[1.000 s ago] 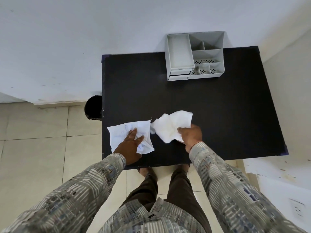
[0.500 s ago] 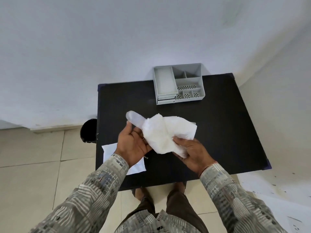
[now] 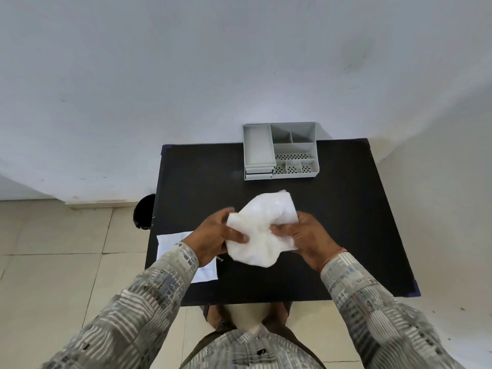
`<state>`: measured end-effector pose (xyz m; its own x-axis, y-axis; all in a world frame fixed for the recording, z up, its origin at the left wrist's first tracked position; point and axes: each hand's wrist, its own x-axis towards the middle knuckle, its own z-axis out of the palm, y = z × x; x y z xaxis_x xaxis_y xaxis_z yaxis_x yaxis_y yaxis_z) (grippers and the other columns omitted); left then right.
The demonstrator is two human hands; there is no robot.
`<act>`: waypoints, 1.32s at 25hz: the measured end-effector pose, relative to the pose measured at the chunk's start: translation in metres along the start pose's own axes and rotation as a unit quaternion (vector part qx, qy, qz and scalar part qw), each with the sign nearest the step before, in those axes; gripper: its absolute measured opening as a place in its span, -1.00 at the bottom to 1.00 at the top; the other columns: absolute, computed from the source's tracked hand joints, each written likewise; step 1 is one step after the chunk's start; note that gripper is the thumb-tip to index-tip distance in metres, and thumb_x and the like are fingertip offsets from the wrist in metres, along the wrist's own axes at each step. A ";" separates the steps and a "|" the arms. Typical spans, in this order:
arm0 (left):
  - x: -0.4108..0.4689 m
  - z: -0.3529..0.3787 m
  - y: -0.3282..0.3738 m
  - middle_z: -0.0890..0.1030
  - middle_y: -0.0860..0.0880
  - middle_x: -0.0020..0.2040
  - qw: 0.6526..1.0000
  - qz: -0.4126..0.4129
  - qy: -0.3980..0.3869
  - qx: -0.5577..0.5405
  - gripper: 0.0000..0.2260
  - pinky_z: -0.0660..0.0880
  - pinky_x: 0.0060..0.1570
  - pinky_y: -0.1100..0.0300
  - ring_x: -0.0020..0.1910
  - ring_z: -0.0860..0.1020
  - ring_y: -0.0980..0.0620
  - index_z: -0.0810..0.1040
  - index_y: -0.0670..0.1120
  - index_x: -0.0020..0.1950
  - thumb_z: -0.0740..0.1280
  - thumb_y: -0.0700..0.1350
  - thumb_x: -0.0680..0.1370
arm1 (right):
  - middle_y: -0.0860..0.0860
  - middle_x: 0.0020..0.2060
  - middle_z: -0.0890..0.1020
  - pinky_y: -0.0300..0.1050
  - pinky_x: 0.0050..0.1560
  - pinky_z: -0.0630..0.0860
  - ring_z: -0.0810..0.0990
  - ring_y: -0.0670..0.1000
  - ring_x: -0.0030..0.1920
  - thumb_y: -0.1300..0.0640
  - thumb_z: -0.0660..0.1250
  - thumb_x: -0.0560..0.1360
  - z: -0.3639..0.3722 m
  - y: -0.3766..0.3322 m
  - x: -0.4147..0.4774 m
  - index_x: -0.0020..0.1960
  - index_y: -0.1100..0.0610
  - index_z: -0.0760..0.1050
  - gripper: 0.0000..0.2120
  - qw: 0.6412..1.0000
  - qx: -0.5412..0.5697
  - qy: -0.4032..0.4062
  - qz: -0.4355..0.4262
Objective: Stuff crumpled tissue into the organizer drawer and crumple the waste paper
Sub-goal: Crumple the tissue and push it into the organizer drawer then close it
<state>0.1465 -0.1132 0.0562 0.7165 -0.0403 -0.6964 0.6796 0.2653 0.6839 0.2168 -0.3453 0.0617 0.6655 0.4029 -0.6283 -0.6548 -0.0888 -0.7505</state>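
Observation:
A white tissue [image 3: 262, 226] is bunched between both hands above the middle of the black table [image 3: 346, 222]. My left hand [image 3: 215, 235] grips its left side and my right hand [image 3: 303, 234] grips its right side. The grey organizer [image 3: 282, 151] stands at the table's far edge, with shut drawer fronts [image 3: 258, 173] at its lower left and open compartments on the right. A flat sheet of waste paper [image 3: 170, 245] lies at the table's left front edge, partly hidden under my left forearm.
A black round bin [image 3: 143, 211] stands on the tiled floor just left of the table. A white wall runs behind the table and another along the right. My legs and feet are below the table's front edge.
My left hand left the waste paper and took hold of the tissue. Both hands lifted the tissue off the table and gathered it into a tighter bunch. The camera view tilted upward.

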 end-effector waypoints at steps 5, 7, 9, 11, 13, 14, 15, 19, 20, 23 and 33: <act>-0.011 0.030 -0.006 0.70 -0.20 0.32 0.991 0.026 -0.024 -0.131 -0.44 0.68 0.13 -0.19 0.31 0.66 -0.27 0.58 -0.09 0.43 0.50 -0.42 0.46 | 0.19 0.27 0.68 0.28 0.38 0.53 0.68 0.16 0.21 0.05 0.49 0.53 -0.010 -0.023 0.009 0.42 0.18 0.55 -0.50 0.968 0.249 0.015 0.026; -0.009 0.045 -0.009 0.71 -0.20 0.31 0.976 0.069 0.013 -0.208 -0.42 0.68 0.14 -0.21 0.30 0.67 -0.27 0.56 -0.08 0.45 0.49 -0.41 0.46 | 0.20 0.30 0.67 0.41 0.40 0.46 0.65 0.23 0.30 -0.15 0.43 0.54 -0.009 -0.026 0.001 0.41 0.14 0.56 -0.46 0.966 0.246 -0.017 0.080; -0.005 0.065 -0.015 0.72 -0.22 0.29 0.967 0.091 0.037 -0.236 -0.45 0.68 0.15 -0.20 0.27 0.69 -0.27 0.56 -0.11 0.44 0.48 -0.40 0.48 | 0.20 0.29 0.69 0.49 0.32 0.49 0.63 0.31 0.32 -0.14 0.42 0.54 -0.003 -0.016 -0.008 0.38 0.08 0.58 -0.51 0.973 0.185 -0.073 0.113; -0.002 0.086 -0.023 0.72 -0.24 0.28 0.966 0.101 0.051 -0.232 -0.49 0.66 0.18 -0.20 0.26 0.69 -0.28 0.57 -0.14 0.42 0.50 -0.36 0.48 | 0.21 0.27 0.69 0.49 0.23 0.56 0.66 0.31 0.27 0.09 0.47 0.55 0.004 -0.008 -0.012 0.37 0.09 0.57 -0.60 0.984 0.147 -0.071 0.078; 0.000 0.098 -0.027 0.72 -0.23 0.27 0.970 0.113 0.074 -0.200 -0.52 0.63 0.23 -0.19 0.25 0.70 -0.26 0.60 -0.16 0.39 0.55 -0.24 0.47 | 0.17 0.18 0.73 0.39 0.15 0.65 0.71 0.24 0.18 0.25 0.46 0.54 0.006 -0.009 -0.011 0.27 0.07 0.61 -0.67 0.996 0.080 0.020 0.031; 0.000 0.101 -0.025 0.73 -0.22 0.26 0.971 0.116 0.088 -0.188 -0.54 0.62 0.25 -0.18 0.24 0.71 -0.25 0.63 -0.15 0.37 0.56 -0.17 0.48 | 0.13 0.13 0.74 0.34 0.13 0.67 0.72 0.21 0.15 0.27 0.45 0.54 0.004 -0.013 -0.010 0.23 0.03 0.62 -0.70 0.998 0.044 0.048 0.018; 0.001 0.101 -0.023 0.74 -0.21 0.25 0.970 0.118 0.098 -0.190 -0.56 0.62 0.26 -0.19 0.24 0.71 -0.24 0.64 -0.13 0.36 0.55 -0.12 0.49 | 0.10 0.11 0.75 0.29 0.14 0.68 0.73 0.19 0.13 0.28 0.44 0.55 -0.002 -0.015 -0.008 0.23 0.02 0.62 -0.70 0.999 0.019 0.049 0.010; 0.004 0.097 -0.007 0.76 -0.20 0.20 0.956 0.097 0.120 -0.251 -0.65 0.66 0.17 -0.22 0.17 0.74 -0.22 0.61 -0.09 0.36 0.48 -0.10 0.58 | 0.06 0.11 0.77 0.23 0.10 0.71 0.76 0.12 0.12 0.27 0.46 0.54 -0.028 -0.025 -0.012 0.29 0.05 0.61 -0.66 0.994 -0.081 -0.074 0.002; 0.007 0.098 -0.005 0.77 -0.21 0.18 0.951 0.086 0.134 -0.265 -0.67 0.67 0.15 -0.22 0.14 0.75 -0.23 0.61 -0.12 0.35 0.47 -0.10 0.59 | 0.06 0.10 0.77 0.21 0.04 0.73 0.77 0.11 0.09 0.28 0.46 0.54 -0.032 -0.026 -0.014 0.27 0.03 0.61 -0.66 0.991 -0.106 -0.086 -0.007; 0.017 0.104 -0.001 0.74 -0.27 0.22 0.933 0.061 0.152 -0.321 -0.62 0.61 0.25 -0.28 0.21 0.71 -0.30 0.59 -0.18 0.38 0.43 -0.01 0.62 | 0.04 0.08 0.75 0.09 -0.17 0.74 0.78 0.08 0.02 0.28 0.43 0.54 -0.036 -0.029 -0.019 0.30 0.00 0.57 -0.63 0.984 -0.150 -0.071 -0.058; 0.032 0.115 0.006 0.72 -0.25 0.28 0.901 0.071 0.142 -0.404 -0.66 0.58 0.28 -0.35 0.29 0.67 -0.29 0.57 -0.13 0.42 0.41 -0.11 0.65 | 0.07 0.18 0.75 0.23 0.14 0.69 0.73 0.16 0.18 0.12 0.47 0.56 -0.054 -0.026 -0.008 0.31 -0.04 0.58 -0.66 0.996 0.017 -0.089 -0.001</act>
<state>0.1917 -0.2232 0.0629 0.6398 0.2665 -0.7209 0.1658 0.8680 0.4680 0.2481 -0.3954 0.0756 0.5948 0.5575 -0.5791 -0.6679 -0.0581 -0.7419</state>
